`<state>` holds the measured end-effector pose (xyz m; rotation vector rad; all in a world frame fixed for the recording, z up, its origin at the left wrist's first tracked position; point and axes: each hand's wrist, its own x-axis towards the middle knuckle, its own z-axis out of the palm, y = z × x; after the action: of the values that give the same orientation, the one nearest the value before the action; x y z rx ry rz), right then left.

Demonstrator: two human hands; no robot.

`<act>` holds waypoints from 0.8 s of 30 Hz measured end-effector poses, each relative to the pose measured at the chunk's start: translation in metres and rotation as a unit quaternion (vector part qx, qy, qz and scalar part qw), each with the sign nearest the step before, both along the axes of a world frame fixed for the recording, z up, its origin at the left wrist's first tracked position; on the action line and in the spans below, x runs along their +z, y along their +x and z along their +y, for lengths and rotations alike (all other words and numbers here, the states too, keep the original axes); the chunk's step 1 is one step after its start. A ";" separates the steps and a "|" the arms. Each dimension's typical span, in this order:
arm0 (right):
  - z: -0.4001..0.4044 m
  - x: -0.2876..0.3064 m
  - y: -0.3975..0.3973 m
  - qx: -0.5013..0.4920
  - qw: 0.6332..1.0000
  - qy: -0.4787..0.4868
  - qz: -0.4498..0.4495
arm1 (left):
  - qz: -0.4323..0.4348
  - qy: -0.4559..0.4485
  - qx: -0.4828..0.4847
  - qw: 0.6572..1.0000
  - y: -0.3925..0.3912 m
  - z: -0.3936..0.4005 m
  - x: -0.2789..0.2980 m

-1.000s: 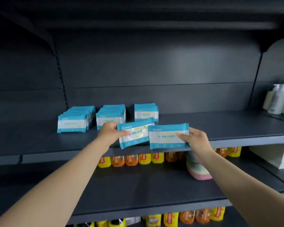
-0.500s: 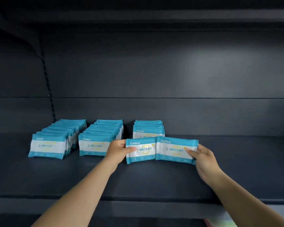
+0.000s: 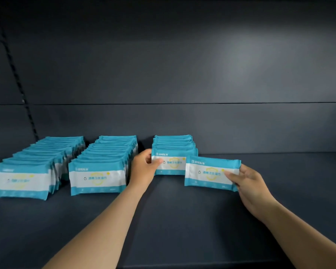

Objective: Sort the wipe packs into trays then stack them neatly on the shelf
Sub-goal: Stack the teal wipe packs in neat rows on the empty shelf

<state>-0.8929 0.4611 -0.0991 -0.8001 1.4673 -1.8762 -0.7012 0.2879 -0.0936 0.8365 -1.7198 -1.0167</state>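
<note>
Wipe packs stand upright in three front-facing rows on the dark shelf (image 3: 202, 220), and the left hand (image 3: 144, 169) pinches one pack (image 3: 170, 165) by its left edge against the front of the short third row (image 3: 173, 141), apparently to extend it. The right hand (image 3: 248, 183) grips a second pack (image 3: 209, 172) by its right edge, thumb on its face, just right of that row, likely next in line. Half a second earlier both packs were level, side by side, nearer the shelf's front.
</note>
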 end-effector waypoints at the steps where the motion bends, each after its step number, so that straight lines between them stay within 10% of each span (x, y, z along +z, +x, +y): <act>1: -0.001 0.000 0.000 0.000 1.000 -0.001 0.002 | -0.004 -0.003 0.004 1.000 -0.001 -0.002 -0.001; 24: -0.075 -0.004 0.057 -0.112 0.961 0.080 0.241 | -0.103 0.014 -0.036 0.994 0.005 0.009 -0.007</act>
<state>-0.8362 0.3864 -0.1036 -1.1027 2.0560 -1.7648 -0.6958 0.2967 -0.1006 0.9305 -1.9259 -1.0324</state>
